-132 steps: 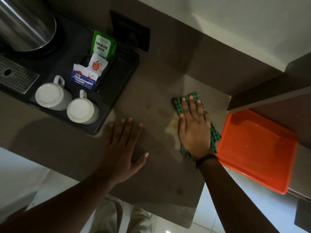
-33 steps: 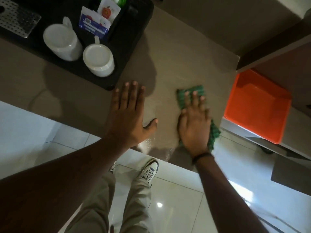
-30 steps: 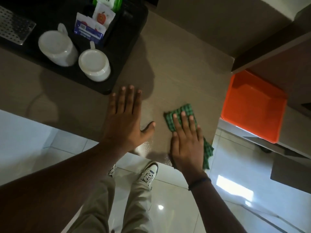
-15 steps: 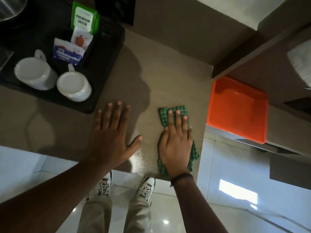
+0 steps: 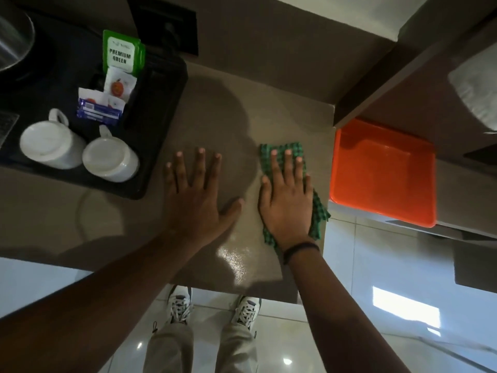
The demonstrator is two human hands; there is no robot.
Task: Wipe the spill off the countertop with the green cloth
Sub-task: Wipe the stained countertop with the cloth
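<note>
The green checked cloth (image 5: 319, 214) lies on the brown countertop (image 5: 215, 111) near its right edge. My right hand (image 5: 286, 203) presses flat on it, fingers spread, and covers most of it. My left hand (image 5: 197, 197) rests flat on the bare counter just left of the cloth, fingers apart, holding nothing. I see no yellowish stain on the counter. A wet sheen (image 5: 236, 257) shows near the front edge, below my hands.
A black tray (image 5: 161, 103) at the left holds two upturned white cups (image 5: 51, 146) (image 5: 110, 160) and tea sachets (image 5: 121, 52). An orange tray (image 5: 382, 173) sits on a lower shelf past the counter's right edge. The front edge is close to my wrists.
My right hand has slid the cloth from the front edge back up the counter and slightly right. The yellowish marks seen earlier no longer show. My left hand stays flat.
</note>
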